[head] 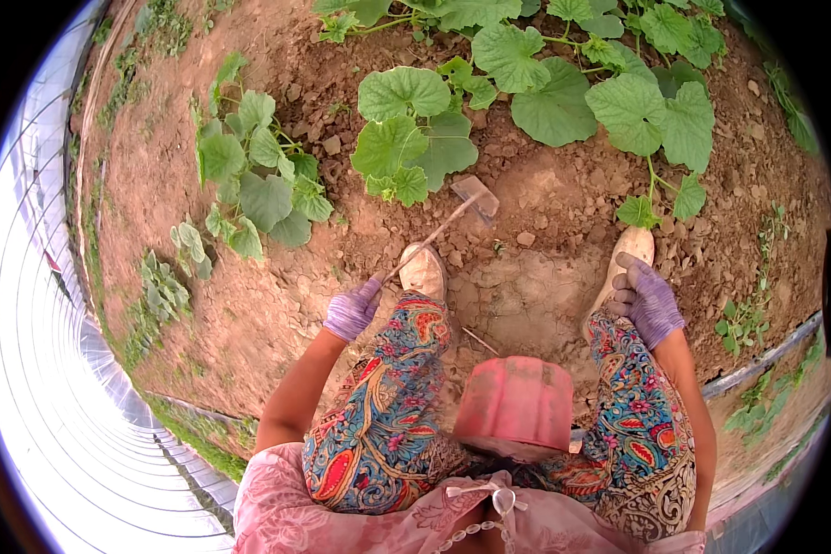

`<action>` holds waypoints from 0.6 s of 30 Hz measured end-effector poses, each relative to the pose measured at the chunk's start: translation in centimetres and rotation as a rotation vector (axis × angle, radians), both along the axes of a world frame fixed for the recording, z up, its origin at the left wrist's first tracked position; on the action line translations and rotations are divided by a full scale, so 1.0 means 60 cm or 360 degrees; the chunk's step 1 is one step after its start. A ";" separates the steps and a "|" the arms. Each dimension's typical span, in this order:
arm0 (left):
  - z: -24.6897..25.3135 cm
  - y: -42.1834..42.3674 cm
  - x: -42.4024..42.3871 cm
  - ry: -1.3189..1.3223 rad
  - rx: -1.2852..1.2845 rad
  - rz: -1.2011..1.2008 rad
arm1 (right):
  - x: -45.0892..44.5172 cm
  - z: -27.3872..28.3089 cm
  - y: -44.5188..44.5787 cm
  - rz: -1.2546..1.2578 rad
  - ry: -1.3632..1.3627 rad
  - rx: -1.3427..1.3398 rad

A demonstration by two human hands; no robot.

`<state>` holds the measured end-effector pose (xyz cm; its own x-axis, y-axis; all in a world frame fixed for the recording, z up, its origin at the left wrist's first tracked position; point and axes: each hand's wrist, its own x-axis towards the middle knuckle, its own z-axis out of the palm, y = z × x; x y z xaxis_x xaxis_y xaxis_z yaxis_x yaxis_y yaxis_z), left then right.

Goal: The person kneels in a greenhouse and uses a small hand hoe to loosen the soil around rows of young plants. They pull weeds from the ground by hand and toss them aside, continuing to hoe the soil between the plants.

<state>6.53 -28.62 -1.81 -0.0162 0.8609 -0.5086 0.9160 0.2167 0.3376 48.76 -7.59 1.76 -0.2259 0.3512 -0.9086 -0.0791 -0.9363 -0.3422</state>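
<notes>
My left hand [355, 308], in a purple knit glove, grips the thin wooden handle of a small hoe [450, 220]. The hoe reaches past my left shoe [424, 271], and its flat metal blade [481, 198] is at the soil beside a leafy vine [396, 147]. My right hand [645, 299], gloved the same way, is by my right shoe [633, 249] with its fingers bent. Whether it holds anything is hidden. A shoot tip [638, 212] of the large-leaved vine touches or overlaps that shoe's toe.
A worn red plastic tub-like object [516, 401] sits between my legs. Another leafy plant [256, 170] grows at left, more vines [554, 100] ahead. A thin stick [480, 341] lies on cracked soil. At right runs a grey pipe or hose [762, 360]; a ribbed plastic-film greenhouse wall [48, 311] curves at left.
</notes>
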 end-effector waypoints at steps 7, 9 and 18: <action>-0.061 0.049 0.018 -0.0422 -0.0504 0.0247 | 0.160 -0.018 -0.107 -0.0039 -0.1159 0.0337; -0.041 0.082 0.026 -0.0450 -0.0511 0.0168 | 0.217 -0.026 -0.197 0.0007 -0.1381 0.0105; -0.070 0.036 -0.032 -0.0718 -0.0861 0.0640 | 0.198 0.003 -0.351 -0.0152 -0.1398 -0.0426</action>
